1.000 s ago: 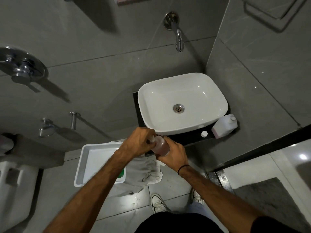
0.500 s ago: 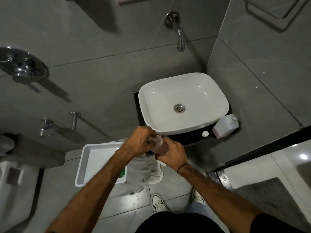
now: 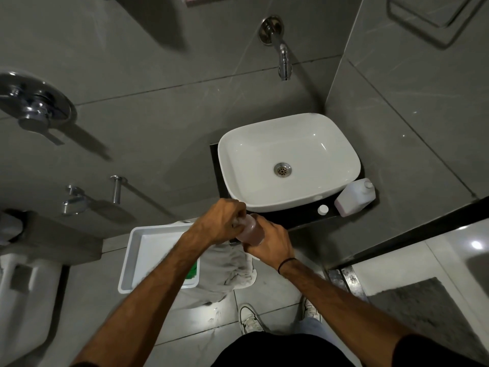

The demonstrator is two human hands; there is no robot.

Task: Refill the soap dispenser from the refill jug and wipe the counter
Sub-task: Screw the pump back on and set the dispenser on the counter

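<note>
My left hand (image 3: 221,221) has its fingers curled tight around the top of the soap dispenser (image 3: 250,231), likely the pump or cap, though the fist hides it. My right hand (image 3: 270,243) wraps the lower body of the same bottle, fingers closed round it from the side. The dispenser is tilted and held in the air just in front of the sink (image 3: 288,161), above the counter (image 3: 299,215) edge, with pinkish liquid showing through its clear wall. It looks light and stiff, smooth plastic, probably slippery if soapy, so I grip the body firmly and twist only at the top. The refill jug (image 3: 356,197) stands on the counter right of the sink, touching or just beside it; its mouth looks open, and a small white cap (image 3: 323,209) lies near it. It looks fuller and heavier, best taken around the body. A grey cloth (image 3: 232,271) hangs below my hands, partly over a white tray (image 3: 137,260) with something green in it.
</note>
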